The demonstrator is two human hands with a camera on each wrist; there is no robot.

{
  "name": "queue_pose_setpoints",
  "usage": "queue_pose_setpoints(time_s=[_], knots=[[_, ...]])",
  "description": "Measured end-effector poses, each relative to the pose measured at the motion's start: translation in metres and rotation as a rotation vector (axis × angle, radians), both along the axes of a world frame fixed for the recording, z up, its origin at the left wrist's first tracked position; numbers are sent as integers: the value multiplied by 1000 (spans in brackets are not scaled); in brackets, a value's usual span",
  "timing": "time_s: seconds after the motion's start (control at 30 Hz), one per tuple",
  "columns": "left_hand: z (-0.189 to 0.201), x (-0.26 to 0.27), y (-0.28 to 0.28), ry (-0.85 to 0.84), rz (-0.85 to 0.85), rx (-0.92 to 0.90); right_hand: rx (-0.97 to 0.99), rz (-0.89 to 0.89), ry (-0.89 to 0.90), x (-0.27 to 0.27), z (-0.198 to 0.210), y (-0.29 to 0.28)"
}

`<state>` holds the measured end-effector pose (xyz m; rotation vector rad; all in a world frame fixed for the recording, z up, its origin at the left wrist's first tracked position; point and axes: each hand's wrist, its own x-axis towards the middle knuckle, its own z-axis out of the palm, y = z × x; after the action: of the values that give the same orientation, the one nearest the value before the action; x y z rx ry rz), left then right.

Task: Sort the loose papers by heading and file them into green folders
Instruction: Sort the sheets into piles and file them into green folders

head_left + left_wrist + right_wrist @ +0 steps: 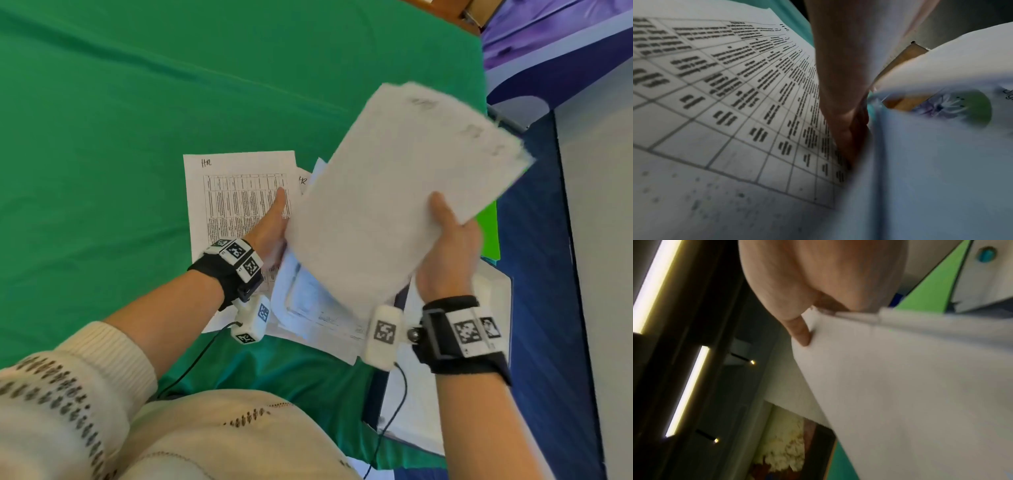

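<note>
The right hand (448, 246) pinched a blurred sheaf of white papers (394, 192) at its near right edge, thumb on top, fingers underneath, holding it lifted and tilted toward two o'clock. The left hand (270, 226) reached beneath the sheaf at nine o'clock, one finger straight; whether its other fingers gripped the sheaf I could not tell. On the green-covered bench (120, 137) lay a table-printed sheet (239, 202) headed "HR", with more loose sheets (318, 308) at six o'clock. A green folder (488, 233) peeked out at three o'clock under the sheaf. The likely risk: the one-sided pinch could let sheets fan out and slide off, mixing headings or falling past the bench edge.
</note>
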<state>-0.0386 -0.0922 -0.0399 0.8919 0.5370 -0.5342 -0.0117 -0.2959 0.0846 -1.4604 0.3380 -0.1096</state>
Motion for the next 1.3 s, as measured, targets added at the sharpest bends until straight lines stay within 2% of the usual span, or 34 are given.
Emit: queue_pose_setpoints(time_s=[0.1, 0.2, 0.27, 0.37, 0.47, 0.53, 0.6, 0.7, 0.77, 0.87, 0.97, 1.13, 1.3], knots=[[-6, -1, 0, -46, -46, -12, -293, -207, -110, 14, 23, -32], [-6, -2, -3, -47, -68, 108, -666, -274, -209, 15, 42, -50], [-8, -2, -4, -68, -163, 278, -936, -197, -188, 14, 48, -54], [-15, -1, -7, -93, -270, 479, -1268, 11, 17, 12, 42, -37], [-16, -2, -17, -100, -243, 608, -1461, 228, 119, 13, 8, -4], [-17, -3, -22, -126, -231, 740, -1522, 345, 114, 15, -24, 18], [-14, -4, -25, -167, -216, 790, -1525, 435, 130, 18, -51, 33], [-11, -5, -30, -216, -163, 760, -1318, 503, 264, 18, -76, 44], [-8, -6, -33, -263, -171, 789, -1212, 494, 281, 14, -84, 44], [-5, -5, -38, -334, -225, 904, -1143, 424, 28, 7, -92, 41], [-3, -2, -42, -362, -245, 974, -1179, 383, -113, 5, -94, 37], [-1, -3, -45, -417, -327, 1086, -1358, 520, -12, 9, -94, 30], [1, -6, -44, -444, -338, 1145, -1471, 516, 16, 12, -91, 33]])
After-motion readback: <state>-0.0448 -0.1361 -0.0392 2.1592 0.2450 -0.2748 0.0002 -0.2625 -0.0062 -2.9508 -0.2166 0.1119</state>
